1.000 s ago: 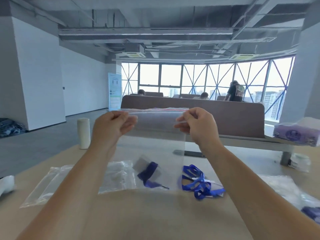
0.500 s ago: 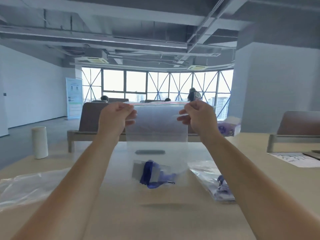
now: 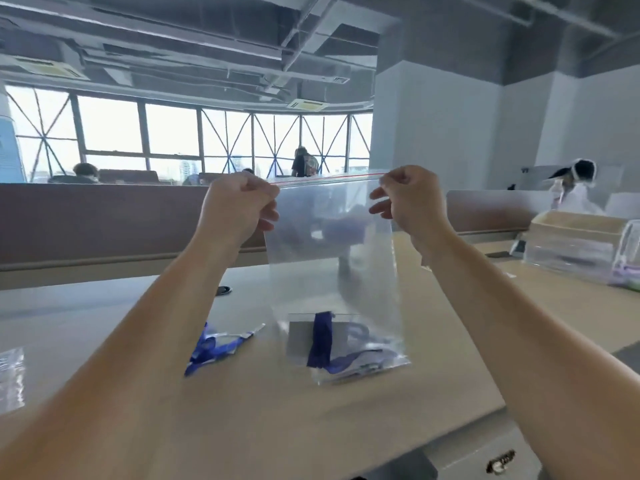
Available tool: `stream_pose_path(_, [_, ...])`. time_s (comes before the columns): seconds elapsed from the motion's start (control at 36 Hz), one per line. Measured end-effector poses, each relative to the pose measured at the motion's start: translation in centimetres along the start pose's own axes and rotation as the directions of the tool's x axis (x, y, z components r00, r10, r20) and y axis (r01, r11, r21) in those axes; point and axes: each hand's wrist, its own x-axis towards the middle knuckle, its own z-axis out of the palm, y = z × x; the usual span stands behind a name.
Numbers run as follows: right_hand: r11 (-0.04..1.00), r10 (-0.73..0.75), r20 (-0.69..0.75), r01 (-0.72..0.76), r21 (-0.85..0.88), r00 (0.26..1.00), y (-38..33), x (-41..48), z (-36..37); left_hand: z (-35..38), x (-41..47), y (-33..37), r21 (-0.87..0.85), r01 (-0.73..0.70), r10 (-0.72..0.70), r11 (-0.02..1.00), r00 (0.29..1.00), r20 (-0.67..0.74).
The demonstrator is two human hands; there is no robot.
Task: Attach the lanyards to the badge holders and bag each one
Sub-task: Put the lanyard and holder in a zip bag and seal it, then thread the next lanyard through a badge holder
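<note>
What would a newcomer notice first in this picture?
A clear bag is held up in the middle, pinched at its top corners by the left hand and right hand. At its bottom sit a badge holder and a blue lanyard. A loose lanyard lies on the table to its left.

I'm getting hard daylight off the windows [image 3: 110, 133], blown out white. Edges bow (wide lens), and I see everything slightly soft.

Left hand [image 3: 239, 206], right hand [image 3: 408, 202] pinch bag [image 3: 332, 258] top; lanyard [image 3: 320, 341] inside.
</note>
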Motion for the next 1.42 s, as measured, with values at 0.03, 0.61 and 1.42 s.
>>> stream_pose_path(0.03, [1.000,0.008,-0.002,-0.008,-0.022,1.000,0.5,0.8,-0.2,0.7,0.6,-0.5,0.005,0.010,-0.010,1.000,1.000,0.009])
stream_pose_path(0.61, [0.907,0.418,0.124,-0.405,-0.118,0.900,23.1,6.6,9.2,7.6,5.8,-22.4,0.378,0.290,-0.283,0.879,0.956,-0.076])
stream_pose_path(1.42, [0.868,0.279,0.419,-0.041,-0.494,0.864,22.5,2.7,11.7,5.3,3.5,-24.7,0.591,0.206,-0.333,0.780,0.936,0.113])
